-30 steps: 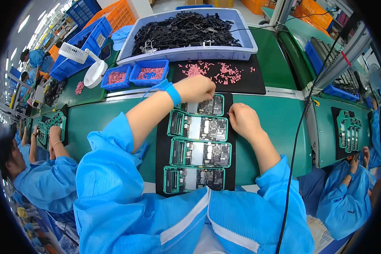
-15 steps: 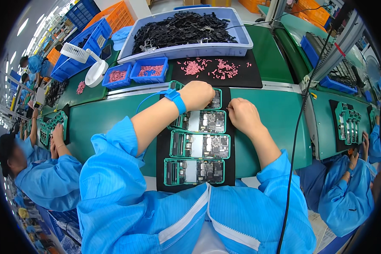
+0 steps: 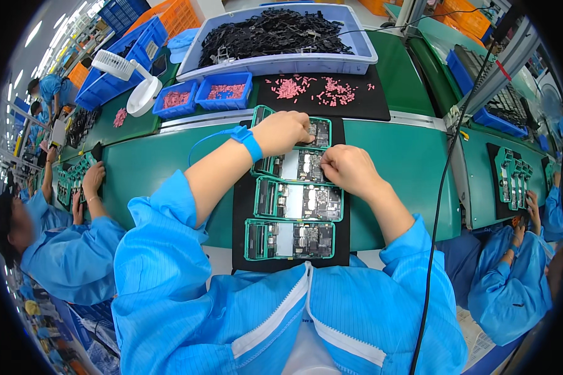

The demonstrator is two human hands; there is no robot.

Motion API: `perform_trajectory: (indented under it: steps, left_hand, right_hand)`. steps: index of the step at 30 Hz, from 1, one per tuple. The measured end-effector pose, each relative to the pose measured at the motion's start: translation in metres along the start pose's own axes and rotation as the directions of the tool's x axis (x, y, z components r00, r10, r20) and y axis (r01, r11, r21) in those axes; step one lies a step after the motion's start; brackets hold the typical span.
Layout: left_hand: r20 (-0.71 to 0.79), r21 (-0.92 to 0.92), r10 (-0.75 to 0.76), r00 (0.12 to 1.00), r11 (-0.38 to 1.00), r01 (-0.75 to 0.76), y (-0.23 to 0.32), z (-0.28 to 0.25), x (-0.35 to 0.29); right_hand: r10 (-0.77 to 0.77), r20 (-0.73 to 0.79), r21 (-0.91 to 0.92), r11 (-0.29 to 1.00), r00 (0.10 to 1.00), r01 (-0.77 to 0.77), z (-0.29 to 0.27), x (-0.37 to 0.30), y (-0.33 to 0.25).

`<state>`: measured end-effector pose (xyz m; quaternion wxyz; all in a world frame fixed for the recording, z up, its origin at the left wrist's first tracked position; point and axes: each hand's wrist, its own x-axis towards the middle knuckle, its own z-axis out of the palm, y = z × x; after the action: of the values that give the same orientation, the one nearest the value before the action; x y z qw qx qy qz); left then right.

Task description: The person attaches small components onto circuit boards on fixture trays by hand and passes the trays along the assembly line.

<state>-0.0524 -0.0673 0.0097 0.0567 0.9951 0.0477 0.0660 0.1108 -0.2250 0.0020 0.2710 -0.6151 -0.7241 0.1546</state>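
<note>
A black tray [image 3: 239,206] lies on the green belt [image 3: 150,169] in front of me, holding several green-framed circuit boards in a column. My left hand [image 3: 284,131], with a blue wrist strap [image 3: 249,140], rests fingers-down on the farthest board [image 3: 319,130]. My right hand [image 3: 347,169] is curled with fingertips on the right side of the second board [image 3: 291,165]. Whether it pinches a small part is not visible. The two nearer boards [image 3: 300,201] [image 3: 289,240] lie uncovered.
A black mat [image 3: 369,103] with scattered pink parts lies beyond the tray. Behind it stands a grey bin [image 3: 281,62] of black parts, with two small blue trays [image 3: 222,94] of pink parts to the left. Co-workers in blue sit at left [image 3: 69,250] and right [image 3: 519,281]. A black cable [image 3: 441,187] hangs at right.
Both hands stayed at the far boards; my left hand shifted slightly right over the top board and my right hand drew closer to it.
</note>
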Motion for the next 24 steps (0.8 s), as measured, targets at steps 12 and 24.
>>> perform_trajectory:
  steps: [12,24]
  left_hand:
    - [-0.033,0.090,0.049,0.998,0.995,-0.045,0.007,0.002,0.001]
    - [-0.019,-0.012,-0.037,0.999,0.999,0.037,0.005,0.005,-0.002]
  right_hand:
    - [-0.144,0.096,-0.191,0.968,0.985,0.160,0.002,0.003,-0.012]
    - [-0.154,0.124,-0.297,0.937,0.980,0.185,0.005,0.005,-0.015]
